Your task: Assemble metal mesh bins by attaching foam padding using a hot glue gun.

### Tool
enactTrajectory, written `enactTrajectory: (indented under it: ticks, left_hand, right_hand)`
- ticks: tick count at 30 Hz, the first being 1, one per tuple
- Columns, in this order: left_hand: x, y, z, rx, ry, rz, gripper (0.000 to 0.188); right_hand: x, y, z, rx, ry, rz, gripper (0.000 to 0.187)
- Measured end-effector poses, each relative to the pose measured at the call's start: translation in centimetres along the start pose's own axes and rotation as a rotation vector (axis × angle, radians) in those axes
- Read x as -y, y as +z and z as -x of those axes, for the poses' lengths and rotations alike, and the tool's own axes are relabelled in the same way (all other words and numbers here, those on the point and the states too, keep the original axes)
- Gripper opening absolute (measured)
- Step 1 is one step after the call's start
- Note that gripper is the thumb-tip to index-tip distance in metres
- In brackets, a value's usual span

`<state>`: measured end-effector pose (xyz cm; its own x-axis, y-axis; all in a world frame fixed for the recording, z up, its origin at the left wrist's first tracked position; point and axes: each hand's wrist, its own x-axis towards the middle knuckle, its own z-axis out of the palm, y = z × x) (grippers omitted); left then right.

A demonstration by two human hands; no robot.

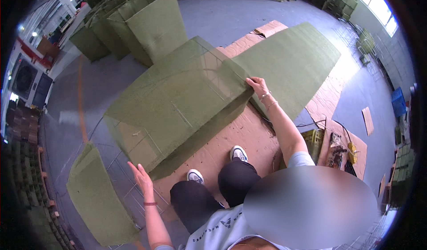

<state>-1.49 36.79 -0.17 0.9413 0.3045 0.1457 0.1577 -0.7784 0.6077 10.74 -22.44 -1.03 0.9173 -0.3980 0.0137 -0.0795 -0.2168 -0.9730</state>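
In front of my legs lies a large green box-shaped piece [173,90], its sheet-like sides looking slightly see-through, with thin wires showing along it. My right hand [259,86] is closed on its right corner, the fingers wrapped over the edge. My left hand [142,179] is beside the near left end, fingers stretched out and thumb apart, holding nothing. Whether it touches the box edge is hard to tell. A wire grid frame [126,172] shows next to the left hand, partly behind it.
A flat green sheet [289,61] lies on cardboard [331,92] at the right. Another green panel [98,192] is at the left. Tall green boxes [151,25] stand at the back left. Tools and a yellow object [352,152] with cables lie at the right; cardboard [222,152] is under my feet.
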Motion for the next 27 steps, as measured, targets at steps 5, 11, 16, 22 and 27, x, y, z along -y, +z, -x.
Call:
enactTrajectory:
  ticks: [5,11,16,22,27]
  left_hand:
    - [1.1,-0.1,0.2,-0.072,0.025,-0.019,0.056]
    - [8.0,-1.5,-0.2,-0.197,-0.069,0.048,0.051]
    - [15.4,-2.2,-0.1,-0.239,-0.440,0.435,0.052]
    - [8.1,4.5,3.5,-0.175,-0.699,1.367,0.049]
    - [4.1,16.7,6.0,0.186,-0.619,1.487,0.051]
  right_hand:
    - [1.2,0.6,-0.3,0.128,0.097,-0.111,0.030]
    - [9.3,4.5,0.5,0.205,0.040,-0.046,0.042]
    - [22.2,11.3,1.4,0.287,-0.232,0.417,0.051]
    - [39.6,14.7,3.6,0.314,-0.657,0.775,0.041]
    - [43.0,16.6,4.7,0.317,-1.037,1.391,0.030]
